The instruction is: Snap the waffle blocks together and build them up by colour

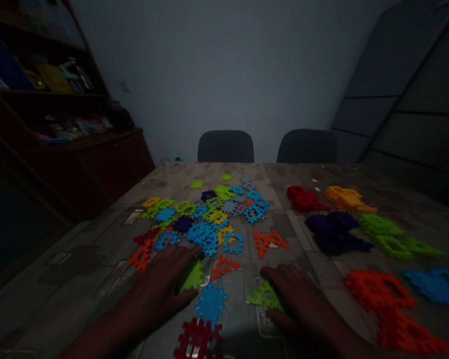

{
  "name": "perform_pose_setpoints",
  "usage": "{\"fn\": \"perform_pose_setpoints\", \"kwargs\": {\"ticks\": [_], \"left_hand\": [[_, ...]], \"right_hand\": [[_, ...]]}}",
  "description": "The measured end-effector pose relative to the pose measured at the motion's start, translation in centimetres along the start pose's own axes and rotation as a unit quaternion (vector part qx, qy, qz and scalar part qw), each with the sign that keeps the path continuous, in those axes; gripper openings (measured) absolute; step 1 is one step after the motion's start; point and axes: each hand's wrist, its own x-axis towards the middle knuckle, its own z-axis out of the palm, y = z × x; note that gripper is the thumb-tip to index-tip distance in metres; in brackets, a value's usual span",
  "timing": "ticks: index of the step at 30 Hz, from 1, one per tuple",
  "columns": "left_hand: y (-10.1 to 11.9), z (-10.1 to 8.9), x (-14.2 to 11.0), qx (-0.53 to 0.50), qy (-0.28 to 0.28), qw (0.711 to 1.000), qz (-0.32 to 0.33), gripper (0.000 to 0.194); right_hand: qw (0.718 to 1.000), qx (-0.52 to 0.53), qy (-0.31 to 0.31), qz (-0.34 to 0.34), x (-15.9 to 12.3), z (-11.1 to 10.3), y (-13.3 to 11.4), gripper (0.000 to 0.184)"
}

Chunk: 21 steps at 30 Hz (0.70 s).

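Your left hand (168, 274) closes its fingers and thumb on a flat lime-green plastic piece with a toothed edge (192, 275), just beyond and to the left of the flat sky-blue toothed plastic piece (211, 303). Your right hand (297, 294) pinches a lime-green triangular plastic piece with toothed edges and a cut-out (264, 297), to the right of the sky-blue piece and apart from it.

Just on your side of the sky-blue piece lie dark-red square toothed plastic pieces (194, 339); you cannot tell whether they touch it. Just beyond it is an orange triangular toothed piece with an arched opening (224, 268), and farther out to its right lies an orange open-framed toothed piece (265, 243).

Well beyond the sky-blue piece spreads a loose heap of mixed-colour toothed plastic pieces (202, 234). Far to its right you have single-colour piles: red (301, 198), yellow-orange (344, 198), dark purple (331, 229), lime green (385, 233), orange (377, 286) and blue (437, 284). The patterned tabletop (239, 324) runs beneath it, and two dark chair backs (225, 146) stand far beyond it.
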Motion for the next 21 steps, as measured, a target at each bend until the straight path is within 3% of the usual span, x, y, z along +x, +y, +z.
{"fn": "perform_pose_setpoints", "kwargs": {"ticks": [4, 12, 21], "left_hand": [[-0.4, 0.1, -0.5, -0.023, -0.010, 1.000, -0.010, 0.060], [0.4, 0.1, -0.4, -0.025, -0.022, 0.999, -0.029, 0.066], [0.2, -0.4, -0.5, 0.009, 0.032, 0.998, -0.049, 0.062]], "right_hand": [[1.000, -0.011, 0.009, -0.001, -0.1, 0.5, -0.1, 0.068], [0.988, -0.066, 0.139, -0.032, 0.2, 2.7, -0.5, 0.060], [0.988, -0.023, 0.146, -0.052, -0.5, 2.6, 0.8, 0.069]]}}
